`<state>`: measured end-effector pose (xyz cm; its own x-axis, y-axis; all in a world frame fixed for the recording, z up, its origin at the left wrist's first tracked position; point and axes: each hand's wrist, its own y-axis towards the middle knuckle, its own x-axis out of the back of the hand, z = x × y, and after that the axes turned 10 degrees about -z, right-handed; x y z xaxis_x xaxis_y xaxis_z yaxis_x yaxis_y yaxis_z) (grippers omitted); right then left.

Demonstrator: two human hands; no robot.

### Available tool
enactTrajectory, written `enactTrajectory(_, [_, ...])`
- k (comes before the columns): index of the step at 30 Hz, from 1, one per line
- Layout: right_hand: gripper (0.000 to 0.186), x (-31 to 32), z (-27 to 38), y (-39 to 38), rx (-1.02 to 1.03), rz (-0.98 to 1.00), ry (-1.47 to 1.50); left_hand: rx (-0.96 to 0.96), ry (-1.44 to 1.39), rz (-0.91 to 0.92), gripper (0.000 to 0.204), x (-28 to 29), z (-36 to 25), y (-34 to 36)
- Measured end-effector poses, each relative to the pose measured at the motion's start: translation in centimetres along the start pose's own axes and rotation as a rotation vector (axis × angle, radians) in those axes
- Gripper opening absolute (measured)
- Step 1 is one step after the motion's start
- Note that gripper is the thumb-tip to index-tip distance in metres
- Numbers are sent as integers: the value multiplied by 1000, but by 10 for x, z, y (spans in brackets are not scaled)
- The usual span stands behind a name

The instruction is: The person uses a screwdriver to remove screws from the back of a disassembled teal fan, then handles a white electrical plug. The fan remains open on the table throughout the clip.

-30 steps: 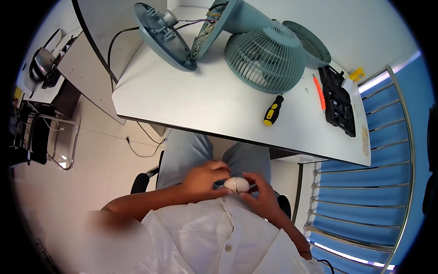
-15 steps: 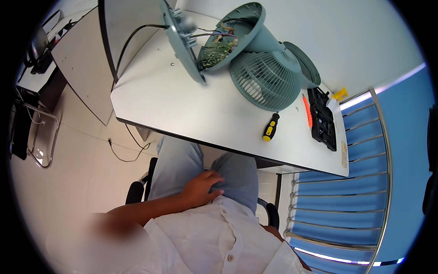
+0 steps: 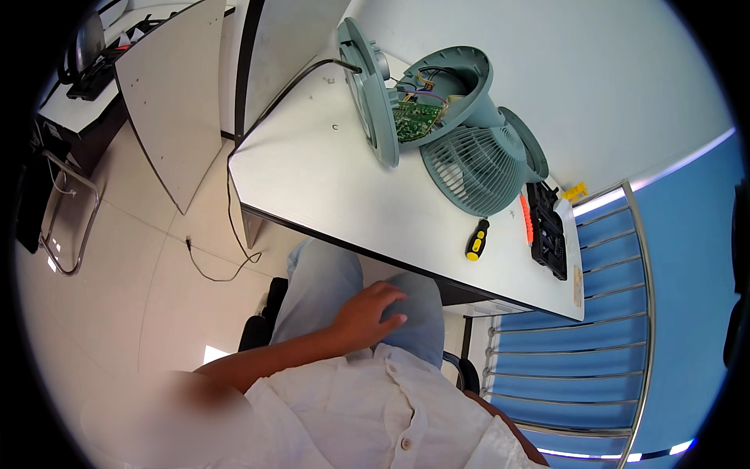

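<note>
My left hand point(image 3: 367, 316) rests over my lap, in front of the desk, with its thumb and fingers apart and nothing in it. My right arm point(image 3: 504, 426) shows only in part at the lower right, and its hand is out of view. On the desk lies a grey-green fan point(image 3: 476, 168) on its side, with its grille toward me. Its base is opened up: a green circuit board point(image 3: 416, 119) and wires show in one half, and the round base cover point(image 3: 371, 98) stands tilted beside it, joined by wires. A black and yellow screwdriver point(image 3: 477, 240) lies before the grille.
An opened black tool case point(image 3: 548, 234) and an orange-handled tool point(image 3: 526, 220) lie at the desk's right, near a yellow object point(image 3: 574, 191). A black cord point(image 3: 231, 187) runs off the left edge to the floor. Metal railing point(image 3: 644, 313) stands at the right.
The view has shifted, so the desk and fan sit lower and farther right. My left hand has moved slightly, its fingers more stretched. The screwdriver and tool case stay put on the desk.
</note>
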<state>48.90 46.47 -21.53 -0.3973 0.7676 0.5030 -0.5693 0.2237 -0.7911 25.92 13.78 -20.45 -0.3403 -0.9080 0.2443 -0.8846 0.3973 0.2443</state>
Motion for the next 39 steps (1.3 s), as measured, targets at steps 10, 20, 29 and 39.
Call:
enactTrajectory(10, [28,-4,-7,1,81,-145,-108,-44,-18,-32,33,-7,2,-5])
enactTrajectory(20, [22,-11,-8,20,311,-401,-385,-55,-41,-35,33,-7,-2,-5])
enactTrajectory(29, [17,-26,-16,52,599,-742,-627,-71,-20,-69,31,-9,2,-5])
enactTrajectory(39, [10,-49,-2,84,928,-1135,-809,0,-40,-47,31,-5,4,-2])
